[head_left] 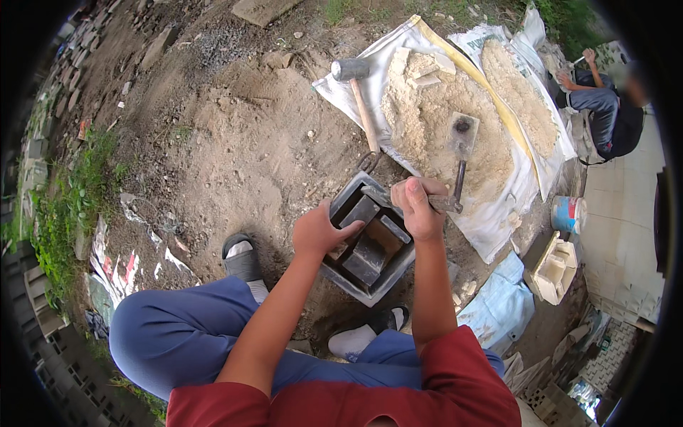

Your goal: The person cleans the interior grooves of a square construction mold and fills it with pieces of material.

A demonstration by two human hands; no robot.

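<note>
A rectangular grey metal block mould stands on the dirt between my feet, with dark box-shaped cores inside it. My left hand grips its left side, thumb reaching over the rim; the other fingers are mostly hidden. My right hand is closed round the handle of a trowel-like tool, whose grey blade lies over the mould's far right part. Beyond the mould, a hammer with a thick grey head and wooden handle rests at the edge of a white sack sheet.
Pale crumbly material is heaped on the sheet, with a square-plated tool on top. To the right are a paint bucket, a cream hollow block and a light-blue sack. Another person sits far right.
</note>
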